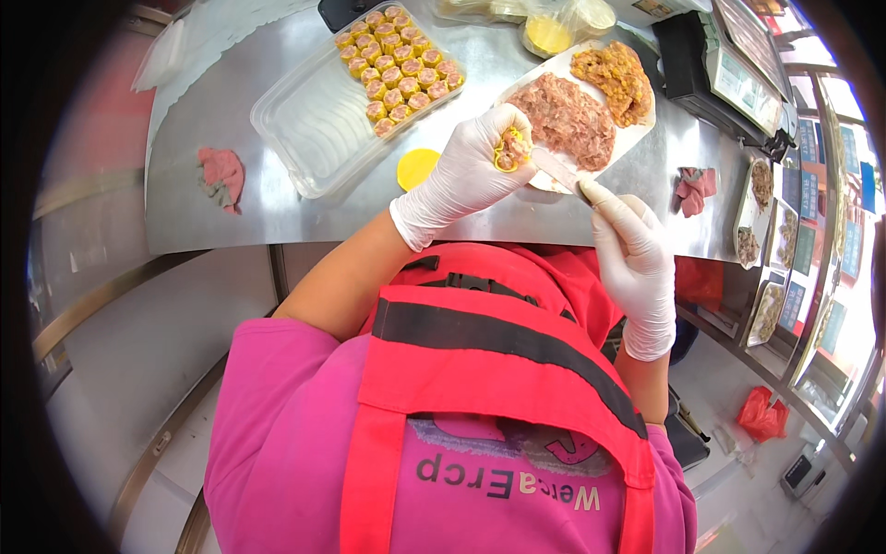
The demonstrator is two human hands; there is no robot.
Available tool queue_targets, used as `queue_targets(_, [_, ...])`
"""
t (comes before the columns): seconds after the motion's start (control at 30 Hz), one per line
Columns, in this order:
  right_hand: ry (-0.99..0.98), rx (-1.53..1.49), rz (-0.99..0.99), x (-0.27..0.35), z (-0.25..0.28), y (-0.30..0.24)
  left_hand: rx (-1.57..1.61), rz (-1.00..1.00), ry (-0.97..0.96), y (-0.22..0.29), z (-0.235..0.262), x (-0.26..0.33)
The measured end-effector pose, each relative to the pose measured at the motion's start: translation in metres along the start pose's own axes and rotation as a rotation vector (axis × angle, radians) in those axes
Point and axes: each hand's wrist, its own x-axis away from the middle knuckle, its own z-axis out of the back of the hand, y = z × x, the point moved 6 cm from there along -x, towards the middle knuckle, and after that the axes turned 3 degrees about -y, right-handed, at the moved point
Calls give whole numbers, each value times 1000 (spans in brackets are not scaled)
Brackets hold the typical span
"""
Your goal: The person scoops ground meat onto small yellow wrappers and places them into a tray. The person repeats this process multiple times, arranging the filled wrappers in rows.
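Dumpling (510,150), small, yellow-wrapped and open at the top with pink filling showing, sits cupped in the left hand (466,175), above the near part of a steel surface (185,166).

From left to right: a crumpled pink cloth (221,177) lies near the left edge of the surface. Beside it stands a clear plastic tray (314,129), its far corner filled with rows of finished yellow dumplings (399,66), the rest of it bare. A round yellow wrapper (417,167) lies flat just beside the tray. The left hand, in a white glove, has its grip curled around the dumpling. The right hand (637,258), also gloved, has its grip closed on a flat spatula (556,168) whose tip points at the dumpling. Behind them a white board (637,134) carries a mound of pink minced meat (565,118) and a mound of orange mixture (614,78). Further right are a second pink cloth (694,189) and a dark weighing scale (729,78).

The dumpling looks light, soft and easily crushed, its wrapper thin and likely damp; it seems best held loosely around its sides, not squeezed.

Open room lies in the tray's bare half and along the near edge of the surface, which drops off just in front of the hands.
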Motion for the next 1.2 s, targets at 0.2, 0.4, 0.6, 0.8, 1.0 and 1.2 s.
queue_targets(0.2, [0,64,74,1,-1,-9,81,-85,-2,16,-10,-6])
queue_targets(0.4, [-80,124,109,5,2,-6,-51,-105,-76,22,-7,-2])
queue_targets(0.6, [97,23,192,4,10,-3,54,-1,-84,27,-6,0])
queue_targets(0.8, [-3,-55,151,8,-9,19,38,30,-100,22,-4,3])
queue_targets(1.0, [-2,-521,-110,31,-6,57,276,195,-132,10,0,5])
queue_targets(1.2, [0,-214,111,10,-19,29,355,349,-275,5,-7,13])
